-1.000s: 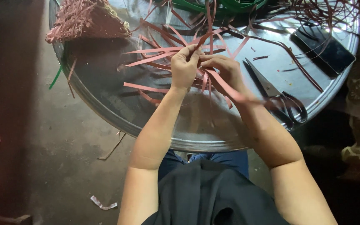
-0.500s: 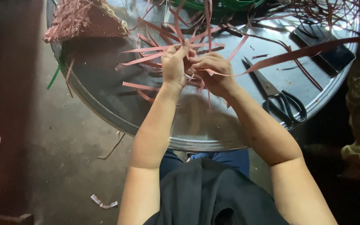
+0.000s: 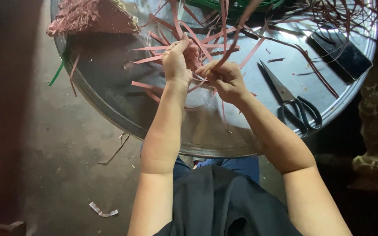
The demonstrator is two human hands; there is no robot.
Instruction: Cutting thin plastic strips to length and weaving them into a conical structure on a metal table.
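Observation:
A bundle of flat pink strips (image 3: 206, 46) fans out over a round metal tray (image 3: 206, 131). My left hand (image 3: 178, 61) grips the crossing point of the strips, fingers curled around them. Close beside it, my right hand (image 3: 224, 76) pinches one long pink strip (image 3: 237, 30) that rises up and away toward the far edge. Both hands touch the woven centre, which they partly hide.
Black-handled scissors (image 3: 292, 100) lie on the tray to the right. A dark phone (image 3: 340, 52) sits at the far right. A woven pink piece (image 3: 90, 17) rests at the tray's far left. Dark strips (image 3: 337, 13) pile at the back. Scraps litter the floor (image 3: 103, 212).
My right hand has drawn the long strip from pointing right to pointing up and away. Both hands have shifted slightly farther onto the tray.

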